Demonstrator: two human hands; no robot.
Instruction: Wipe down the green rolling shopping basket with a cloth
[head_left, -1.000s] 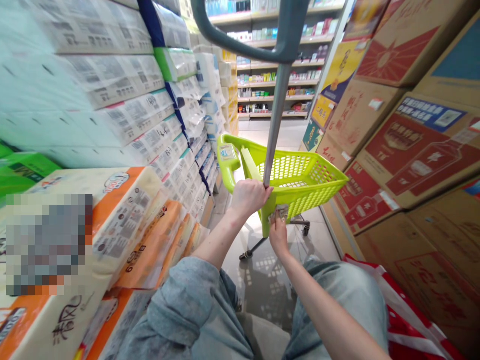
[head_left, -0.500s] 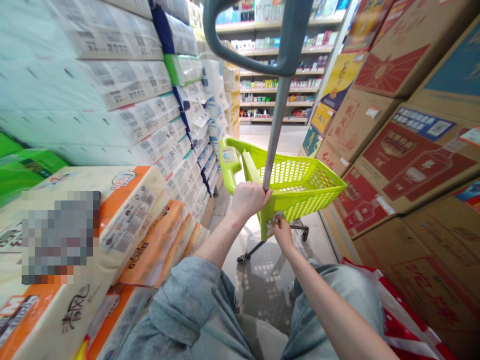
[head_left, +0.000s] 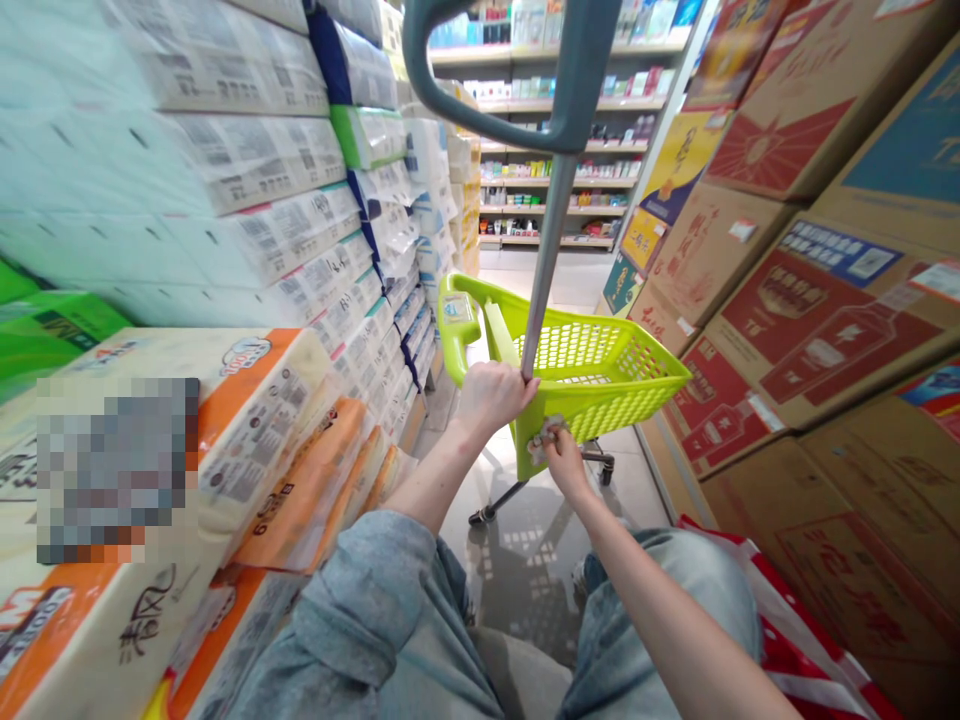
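In front of me stands a lime-green shopping cart with a perforated basket. A grey metal pole rises from its near end to a dark grey loop handle. My left hand is closed round the foot of the pole, at the basket's rim. My right hand pinches a crumpled whitish cloth or tissue and presses it against the cart's green end panel below the rim. The fingertips are partly hidden by the cloth.
Tissue packs are stacked high on the left, with orange-and-cream packs nearer. Cartons line the right side. A red-and-white bag lies by my right knee. Stocked shelves stand behind the cart, whose caster rests on the floor.
My right hand and the cloth have shifted slightly left and up on the green panel. My left hand keeps its hold on the pole. The view has moved only a little.
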